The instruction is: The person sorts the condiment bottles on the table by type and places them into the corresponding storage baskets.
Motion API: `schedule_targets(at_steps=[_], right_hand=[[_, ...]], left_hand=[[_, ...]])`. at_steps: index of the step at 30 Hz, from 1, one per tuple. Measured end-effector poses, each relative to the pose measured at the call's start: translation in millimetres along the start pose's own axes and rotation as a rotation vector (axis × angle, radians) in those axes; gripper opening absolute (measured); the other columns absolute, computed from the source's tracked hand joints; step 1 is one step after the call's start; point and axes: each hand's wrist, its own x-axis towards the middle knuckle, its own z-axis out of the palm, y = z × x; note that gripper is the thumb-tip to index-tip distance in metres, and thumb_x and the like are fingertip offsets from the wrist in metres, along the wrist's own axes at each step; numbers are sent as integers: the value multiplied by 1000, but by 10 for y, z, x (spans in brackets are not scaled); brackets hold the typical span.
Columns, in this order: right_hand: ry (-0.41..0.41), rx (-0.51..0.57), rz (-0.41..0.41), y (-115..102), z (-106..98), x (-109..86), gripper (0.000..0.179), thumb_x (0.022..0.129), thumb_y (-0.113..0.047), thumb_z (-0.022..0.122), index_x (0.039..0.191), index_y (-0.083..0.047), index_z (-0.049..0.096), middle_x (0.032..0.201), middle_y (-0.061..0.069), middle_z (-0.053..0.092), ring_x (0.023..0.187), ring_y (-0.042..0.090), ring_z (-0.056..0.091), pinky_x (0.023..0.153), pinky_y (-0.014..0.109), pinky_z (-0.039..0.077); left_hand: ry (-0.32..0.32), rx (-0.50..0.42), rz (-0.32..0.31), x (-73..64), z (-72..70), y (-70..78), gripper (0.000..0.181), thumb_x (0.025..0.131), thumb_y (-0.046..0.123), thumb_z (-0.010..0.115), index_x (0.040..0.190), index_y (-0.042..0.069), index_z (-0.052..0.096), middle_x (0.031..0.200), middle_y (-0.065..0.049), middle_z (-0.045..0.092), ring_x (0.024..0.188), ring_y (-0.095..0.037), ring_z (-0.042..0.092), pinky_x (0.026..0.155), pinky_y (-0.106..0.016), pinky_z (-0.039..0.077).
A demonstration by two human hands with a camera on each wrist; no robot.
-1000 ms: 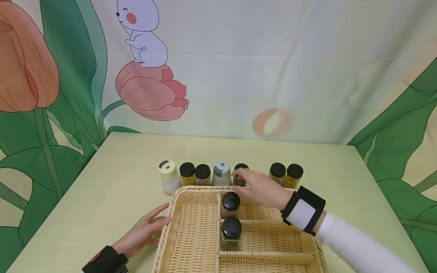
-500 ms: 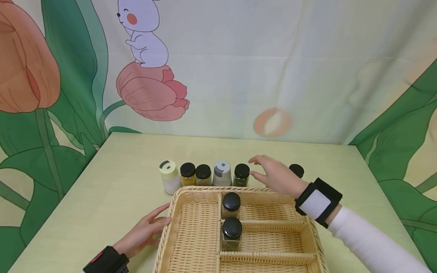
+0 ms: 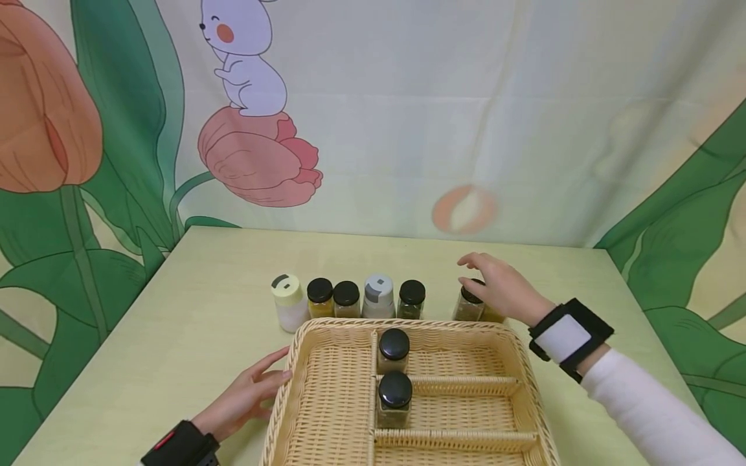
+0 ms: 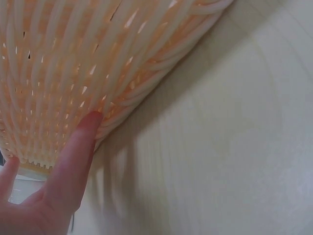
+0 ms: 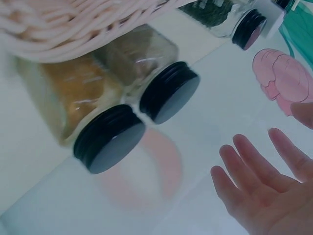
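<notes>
My right hand, its fingers parted and holding nothing, hovers over two black-lidded spice jars behind the basket's right end. One has brown powder; the yellow-orange jar beside it is mostly covered by the hand in the head view but plain in the right wrist view. My left hand rests against the left side of a divided wicker basket, thumb touching the weave. Inside the basket, two black-lidded jars, a rear one and a front one, stand upright along the central divider.
Behind the basket stands a row: a yellow-capped shaker, a yellow spice jar, another black-lidded jar, a grey-capped shaker and a green-herb jar. A printed curtain hangs behind the table.
My right hand has moved right, from over the green-herb jar to above the two jars at the right end. My left hand and the basket have stayed put.
</notes>
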Motion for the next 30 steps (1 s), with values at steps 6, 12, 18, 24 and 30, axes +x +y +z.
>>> schedule_targets(at_steps=[6, 12, 18, 24, 30], right_hand=[[-1, 10, 48, 172, -39, -37, 34, 89, -18, 50, 118, 0, 44, 117, 26, 50, 106, 37, 47, 85, 54, 42], [-7, -1, 80, 305, -61, -84, 34, 89, -15, 51, 117, 2, 44, 116, 28, 49, 105, 40, 46, 85, 55, 42], [-24, -8, 101, 410, -62, -141, 34, 88, -15, 52, 116, 4, 45, 114, 28, 49, 104, 40, 46, 83, 54, 42], [-22, 6, 124, 511, -33, -188, 35, 87, -15, 53, 116, 4, 45, 113, 30, 49, 103, 41, 46, 82, 55, 43], [-24, 15, 128, 578, 5, -198, 36, 86, -13, 54, 115, 5, 44, 112, 31, 49, 103, 43, 45, 83, 56, 42]], left_hand=[[2, 2, -1, 1, 1, -4, 64, 88, 35, 50, 138, 13, 16, 130, -30, 36, 106, -35, 49, 77, -57, 47], [-6, 7, 1, 3, -9, -13, 64, 89, 34, 49, 138, 13, 15, 129, -30, 37, 107, -36, 48, 77, -57, 47], [6, 13, -4, 9, -11, -17, 64, 89, 35, 50, 138, 12, 16, 129, -29, 38, 106, -36, 48, 77, -57, 47], [8, 14, -1, 13, -7, -14, 64, 89, 35, 50, 138, 13, 16, 130, -30, 36, 106, -35, 48, 77, -58, 46], [6, 13, -4, 7, -9, -12, 64, 89, 35, 50, 138, 13, 16, 129, -30, 37, 106, -36, 48, 77, -58, 46]])
